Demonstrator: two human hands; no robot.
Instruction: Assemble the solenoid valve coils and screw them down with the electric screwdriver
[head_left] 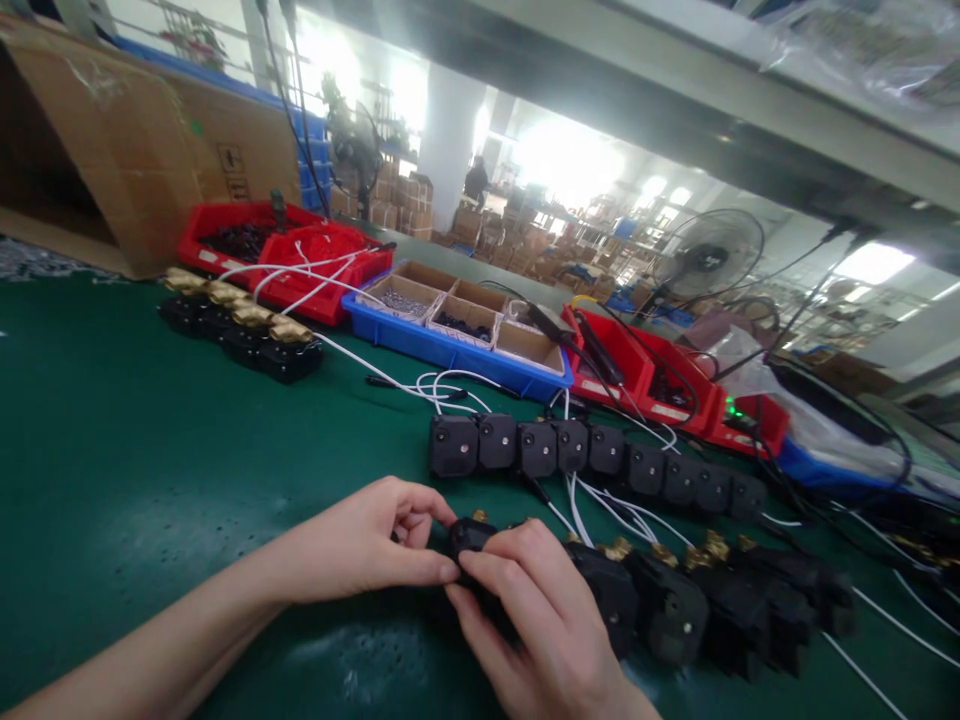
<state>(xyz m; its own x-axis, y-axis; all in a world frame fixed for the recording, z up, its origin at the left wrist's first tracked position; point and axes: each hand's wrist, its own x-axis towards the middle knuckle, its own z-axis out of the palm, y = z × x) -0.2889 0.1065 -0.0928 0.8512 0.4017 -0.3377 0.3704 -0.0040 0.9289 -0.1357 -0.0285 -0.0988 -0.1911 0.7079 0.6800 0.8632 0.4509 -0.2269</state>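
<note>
My right hand (536, 610) is closed around a black boxy unit with a brass fitting (469, 535), low over the green table. From the other side my left hand (382, 545) pinches the left edge of the same unit between thumb and forefinger; anything small between the fingertips is hidden. Right of my hands stands a row of similar black units with brass fittings (667, 610), some blurred. Behind it runs a second row of black housings (538, 447), each with a small screw on its face. White cables (581, 510) lie between the rows.
A blue tray (457, 350) with cardboard compartments of small parts stands behind the rows. Red bins flank it on the left (337, 290) and right (615, 385). More brass-topped units (262, 340) sit at the left, near a cardboard box (142, 150). A screwdriver-like tool (598, 348) lies across the right bins.
</note>
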